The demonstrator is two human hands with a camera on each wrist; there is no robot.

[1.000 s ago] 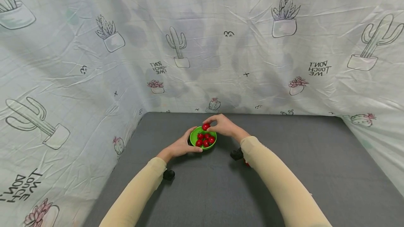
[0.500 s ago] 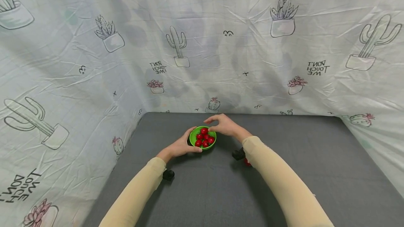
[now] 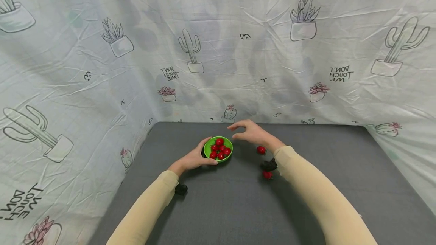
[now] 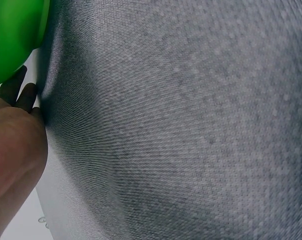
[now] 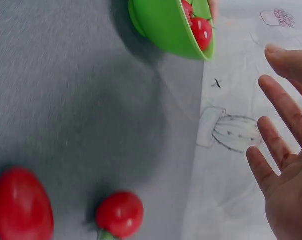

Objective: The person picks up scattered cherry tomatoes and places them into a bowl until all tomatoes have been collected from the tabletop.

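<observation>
A green bowl (image 3: 207,149) with several small red tomatoes (image 3: 220,141) in it sits on the grey table. My left hand (image 3: 194,157) holds the bowl from its left side, thumb along the near edge and fingers round the far side. Apart from the bowl, to its upper right, my right hand (image 3: 251,132) is raised with spread fingers and holds nothing. Two loose tomatoes lie below my right forearm, a farther tomato (image 3: 261,149) and a nearer tomato (image 3: 267,175). The right wrist view shows a bowl wall (image 5: 166,30) and a tomato with a green stem (image 5: 120,214).
The grey table (image 3: 221,207) ends at a white cloth (image 3: 231,56) printed with potted plants, which hangs behind and at the left. Black wrist devices show under both forearms, a left device (image 3: 181,189) and a right device (image 3: 269,165).
My right hand has let go of a tomato into the bowl and moved away to the right. Both loose tomatoes now show beside the forearm. The left hand stays on the bowl.
</observation>
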